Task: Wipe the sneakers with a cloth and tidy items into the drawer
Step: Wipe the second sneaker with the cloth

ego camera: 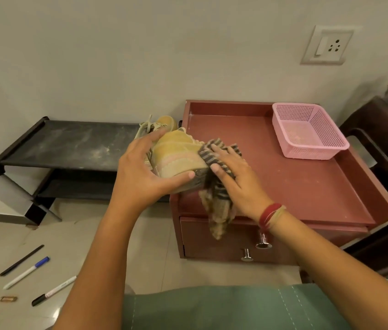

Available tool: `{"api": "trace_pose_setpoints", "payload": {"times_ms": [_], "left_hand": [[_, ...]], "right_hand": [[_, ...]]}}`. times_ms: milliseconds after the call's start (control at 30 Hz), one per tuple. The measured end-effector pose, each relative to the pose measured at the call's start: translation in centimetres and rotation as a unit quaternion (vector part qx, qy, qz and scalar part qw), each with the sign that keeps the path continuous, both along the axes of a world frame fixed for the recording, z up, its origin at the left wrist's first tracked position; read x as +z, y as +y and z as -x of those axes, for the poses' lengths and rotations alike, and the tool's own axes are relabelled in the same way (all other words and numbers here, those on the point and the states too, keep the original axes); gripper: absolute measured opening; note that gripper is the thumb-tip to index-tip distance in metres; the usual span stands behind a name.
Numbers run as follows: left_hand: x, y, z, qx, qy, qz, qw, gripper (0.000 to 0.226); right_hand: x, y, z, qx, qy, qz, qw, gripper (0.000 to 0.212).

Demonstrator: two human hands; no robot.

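Note:
A tan and pink sneaker (176,153) is held on its side at the left edge of the reddish-brown drawer unit (290,186). My left hand (145,172) grips it from the left, thumb under the sole. My right hand (231,172) presses a striped grey and beige cloth (216,206) against the sneaker's right end; the cloth's tail hangs over the drawer front. A second tan sneaker (162,123) with pale laces sits behind, mostly hidden, on the black shoe rack (69,144). The drawer (224,241) below the top is closed, with two metal knobs.
A pink mesh basket (307,132) stands at the back right of the unit's top. Several pens and markers (26,272) and small items lie on the tiled floor at lower left. Dark furniture (383,148) stands right of the unit. A wall socket (326,45) is above.

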State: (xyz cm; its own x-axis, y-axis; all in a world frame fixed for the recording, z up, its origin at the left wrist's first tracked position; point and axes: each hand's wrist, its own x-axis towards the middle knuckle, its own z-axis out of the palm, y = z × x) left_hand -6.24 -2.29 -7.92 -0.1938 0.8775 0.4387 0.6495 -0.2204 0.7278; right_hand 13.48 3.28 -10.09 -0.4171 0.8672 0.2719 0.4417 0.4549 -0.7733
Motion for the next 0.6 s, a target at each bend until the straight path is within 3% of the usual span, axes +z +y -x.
{"api": "trace_pose_setpoints", "payload": {"times_ms": [167,300,467,600], "left_hand": [[-0.2,0.1,0.0,-0.011,-0.002,0.002,1.000,0.089],[-0.4,0.1,-0.6,0.006,-0.004,0.011,1.000,0.097],[-0.2,0.1,-0.8,-0.028,0.003,0.001,1.000,0.097],[-0.2,0.3,-0.9,-0.012,-0.001,0.016,1.000,0.108]], "right_hand": [[0.2,-2.6,0.9,0.146,0.029,-0.052,0.988,0.042],[0.6,-0.4,0.6,0.027,0.036,0.002,0.999,0.042],[0.1,-1.7,0.9,0.131,0.056,-0.039,0.989,0.041],[0.8,-0.3,0.3,0.033,0.054,0.009,0.998,0.049]]}}
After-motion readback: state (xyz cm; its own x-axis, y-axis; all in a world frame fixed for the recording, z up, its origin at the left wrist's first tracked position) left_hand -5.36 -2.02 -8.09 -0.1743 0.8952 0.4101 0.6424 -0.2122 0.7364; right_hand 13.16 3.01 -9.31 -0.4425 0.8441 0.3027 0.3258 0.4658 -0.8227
